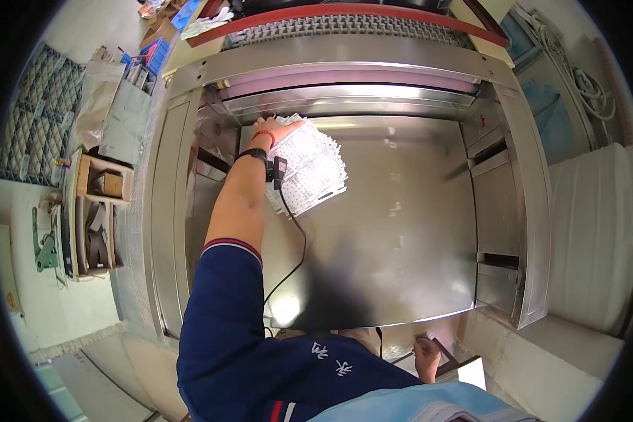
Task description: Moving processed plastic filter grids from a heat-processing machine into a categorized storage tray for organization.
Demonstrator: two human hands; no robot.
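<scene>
A fanned stack of white printed sheets (309, 165) with small dark markings lies toward the far left of a shiny metal table (401, 211). My left hand (276, 131) grips its far left corner, with the thumb stretched across the top and the other fingers bent at the edge. On that wrist are a red bracelet, a dark band and a small black device (279, 172) with a cable. Down by my body, past the table's near edge, my right hand (427, 359) is closed beside a dark bar (446, 355); what it holds is hidden.
Metal side walls (503, 190) with slots flank the table. A pink roller (352, 79) and a ridged conveyor strip (352, 29) with red edging run along the far side. At left stand a wooden box (98, 211) and a blue crate (155, 55); coiled hoses (591, 95) hang far right.
</scene>
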